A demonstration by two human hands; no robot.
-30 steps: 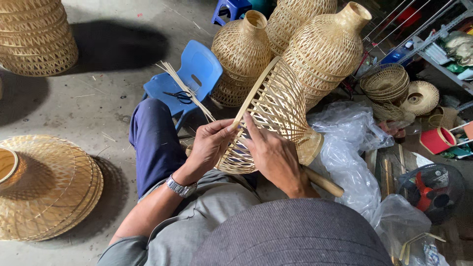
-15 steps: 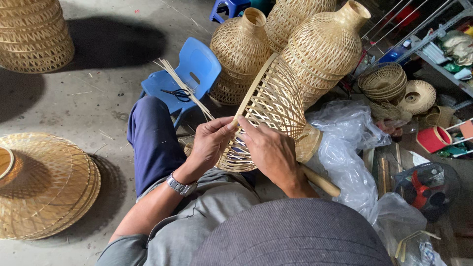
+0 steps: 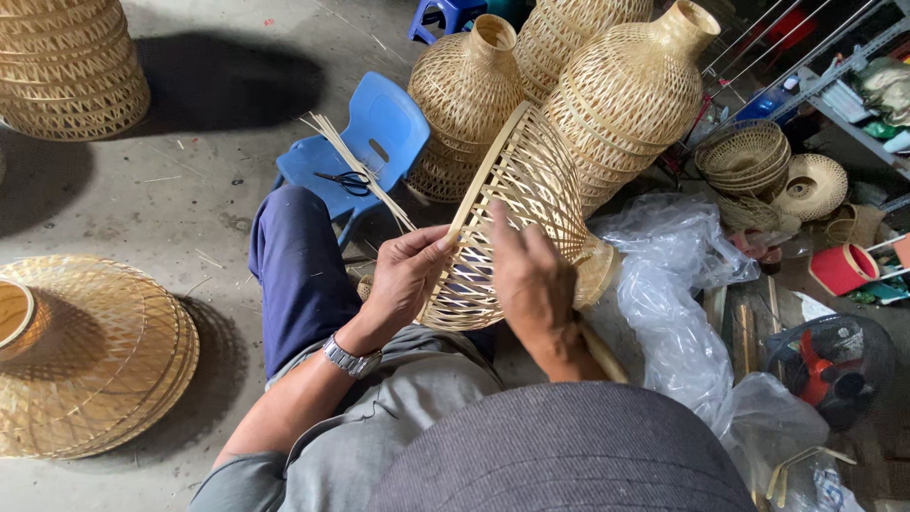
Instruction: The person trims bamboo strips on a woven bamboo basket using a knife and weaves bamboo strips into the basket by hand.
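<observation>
A half-woven bamboo lampshade [image 3: 526, 204] lies tilted across my lap, its open rim turned toward me. My left hand [image 3: 406, 280], with a metal watch at the wrist, grips the rim at its left edge, thumb on a flat bamboo strip. My right hand [image 3: 533, 284] lies over the weave on the right side, fingers pressed on the strips. A bundle of thin bamboo strips [image 3: 355, 171] sticks up from behind my left hand.
A small blue plastic chair [image 3: 374, 133] with black scissors [image 3: 346, 180] on its seat stands ahead. Tall woven vases [image 3: 626, 90] stand behind it. Stacked woven shades [image 3: 90, 356] lie on the left floor. Clear plastic sheeting [image 3: 673, 284] and a fan [image 3: 829, 365] sit at the right.
The lampshade has turned slightly in my hands and my right fingers have shifted along the weave. My left hand keeps its hold on the rim.
</observation>
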